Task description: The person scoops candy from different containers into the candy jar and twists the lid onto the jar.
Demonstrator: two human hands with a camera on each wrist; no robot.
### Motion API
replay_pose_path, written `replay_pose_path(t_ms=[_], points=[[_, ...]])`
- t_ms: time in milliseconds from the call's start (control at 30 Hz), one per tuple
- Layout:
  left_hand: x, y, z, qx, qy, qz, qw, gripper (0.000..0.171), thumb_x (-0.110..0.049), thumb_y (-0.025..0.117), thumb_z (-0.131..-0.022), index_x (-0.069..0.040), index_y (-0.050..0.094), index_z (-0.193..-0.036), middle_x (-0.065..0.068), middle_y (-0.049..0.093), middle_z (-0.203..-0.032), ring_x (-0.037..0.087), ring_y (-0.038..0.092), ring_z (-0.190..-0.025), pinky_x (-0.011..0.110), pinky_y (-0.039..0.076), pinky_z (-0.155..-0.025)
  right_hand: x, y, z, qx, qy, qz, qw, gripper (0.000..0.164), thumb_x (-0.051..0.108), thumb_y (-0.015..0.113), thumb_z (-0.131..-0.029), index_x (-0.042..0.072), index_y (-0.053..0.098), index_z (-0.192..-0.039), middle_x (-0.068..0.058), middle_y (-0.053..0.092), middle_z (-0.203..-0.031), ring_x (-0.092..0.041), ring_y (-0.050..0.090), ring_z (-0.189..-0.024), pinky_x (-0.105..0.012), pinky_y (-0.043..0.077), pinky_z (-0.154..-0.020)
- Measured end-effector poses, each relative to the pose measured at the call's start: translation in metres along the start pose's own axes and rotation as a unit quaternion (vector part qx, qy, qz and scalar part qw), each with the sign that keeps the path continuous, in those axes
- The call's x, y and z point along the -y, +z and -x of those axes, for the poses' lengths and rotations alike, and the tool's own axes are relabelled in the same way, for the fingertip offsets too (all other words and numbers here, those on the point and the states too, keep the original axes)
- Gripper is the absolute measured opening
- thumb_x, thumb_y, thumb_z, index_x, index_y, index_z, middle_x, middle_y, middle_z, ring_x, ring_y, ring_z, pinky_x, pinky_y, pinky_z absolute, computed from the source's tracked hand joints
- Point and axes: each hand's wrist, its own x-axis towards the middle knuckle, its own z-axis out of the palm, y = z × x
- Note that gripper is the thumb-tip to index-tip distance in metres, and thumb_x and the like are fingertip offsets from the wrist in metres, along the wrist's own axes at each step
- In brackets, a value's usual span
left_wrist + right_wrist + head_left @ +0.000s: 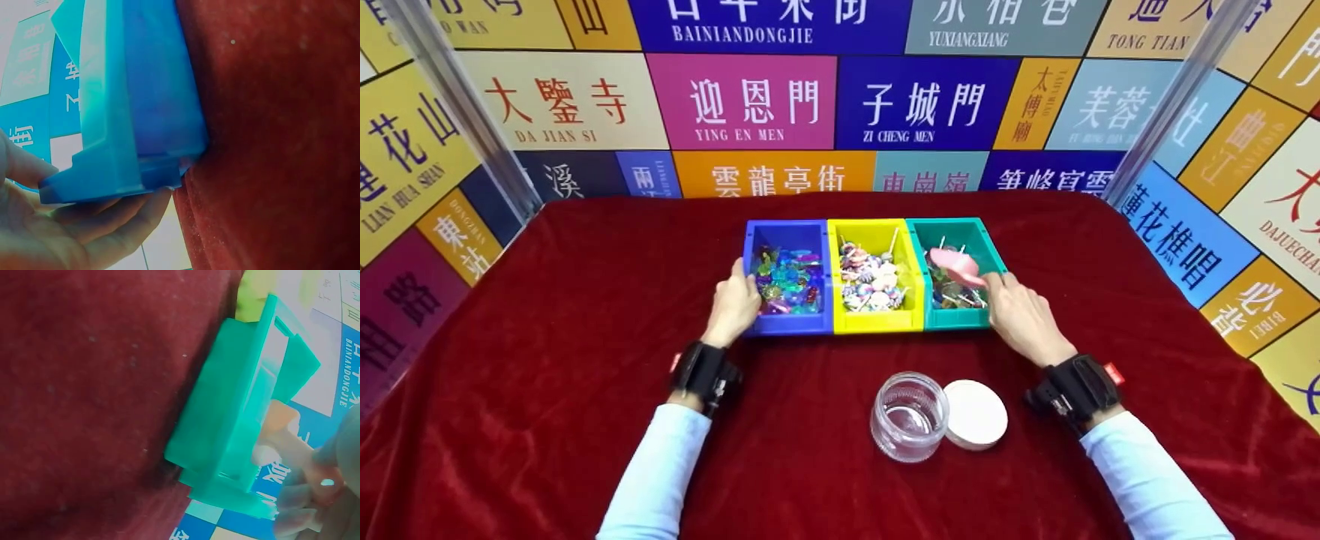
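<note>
Three bins stand side by side: a blue bin [793, 324], a yellow bin [877, 322] and a green bin [956, 319]. My left hand [735, 304] grips the blue bin's left side, with thumb and fingers about its edge in the left wrist view. In my right hand [1027, 319], a pink scoop [958, 266] is pinched by its handle, its head over the green bin. Shiny, colourful wrapped pieces [787, 277] lie in the blue bin, and lollipops [876, 281] fill the yellow one. Sticks and dark wrapped pieces [956, 295] show in the green bin, partly behind the scoop.
Nearer to me, an open clear jar [910, 418] stands beside its white lid [975, 415]. Dark red cloth [607, 300] covers the table. Behind it rise printed panels [742, 105] and clear posts at both back corners.
</note>
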Motion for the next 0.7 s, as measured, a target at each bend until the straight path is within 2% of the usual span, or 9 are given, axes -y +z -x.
replay_pose_path(t_ms=[133,233,400,533,633,700], points=[[0.001,0.001,0.000,0.000,0.002,-0.001,1.0000,0.041,-0.006,0.037,-0.093,0.011,0.032,-0.130,0.031,0.060,-0.089,0.040,0.061,-0.079,0.047,0.050,-0.072,0.001,0.000,-0.003,-0.024,-0.001,0.030,0.999,0.017,0.004,0.041,-0.089,-0.005,0.052,-0.097,-0.018,0.046,-0.068,-0.039,0.051,-0.054,-0.050,0.042,-0.042],[0.001,0.001,0.001,0.001,0.001,-0.003,1.0000,0.042,-0.007,0.037,-0.093,0.011,0.032,-0.130,0.032,0.059,-0.092,0.041,0.060,-0.082,0.047,0.049,-0.073,0.001,0.001,-0.005,-0.018,-0.001,0.052,0.998,0.020,-0.001,0.044,-0.082,-0.007,0.051,-0.100,-0.021,0.048,-0.069,-0.040,0.052,-0.055,-0.050,0.043,-0.042],[0.002,0.001,0.001,0.002,0.004,-0.003,1.0000,0.042,-0.007,0.037,-0.093,0.011,0.031,-0.131,0.033,0.058,-0.096,0.042,0.059,-0.085,0.048,0.048,-0.077,0.003,0.001,-0.007,-0.011,0.000,0.058,0.998,0.024,-0.006,0.048,-0.074,-0.006,0.052,-0.097,-0.023,0.049,-0.069,-0.042,0.053,-0.055,-0.051,0.042,-0.041],[0.003,0.001,0.001,0.009,0.000,0.003,1.0000,0.043,-0.008,0.036,-0.093,0.011,0.030,-0.132,0.032,0.059,-0.094,0.040,0.061,-0.080,0.046,0.049,-0.075,0.005,0.002,-0.011,-0.056,-0.024,0.099,0.993,0.011,-0.004,0.043,-0.082,-0.005,0.051,-0.089,-0.021,0.046,-0.065,-0.039,0.051,-0.052,-0.047,0.041,-0.037],[0.002,0.001,0.001,0.011,-0.004,0.006,0.9999,0.043,-0.008,0.036,-0.094,0.010,0.029,-0.132,0.031,0.059,-0.094,0.039,0.061,-0.079,0.045,0.050,-0.075,0.008,0.005,-0.012,-0.079,-0.045,0.147,0.985,0.018,-0.001,0.036,-0.087,-0.006,0.054,-0.087,-0.021,0.045,-0.064,-0.035,0.050,-0.051,-0.044,0.040,-0.035],[0.002,0.000,0.001,0.010,-0.003,0.005,0.9999,0.043,-0.008,0.036,-0.093,0.010,0.029,-0.132,0.031,0.059,-0.094,0.039,0.062,-0.077,0.045,0.050,-0.074,0.010,0.005,-0.012,-0.074,-0.051,0.160,0.983,0.019,-0.001,0.037,-0.086,-0.007,0.055,-0.084,-0.021,0.046,-0.064,-0.035,0.050,-0.050,-0.043,0.040,-0.035]])
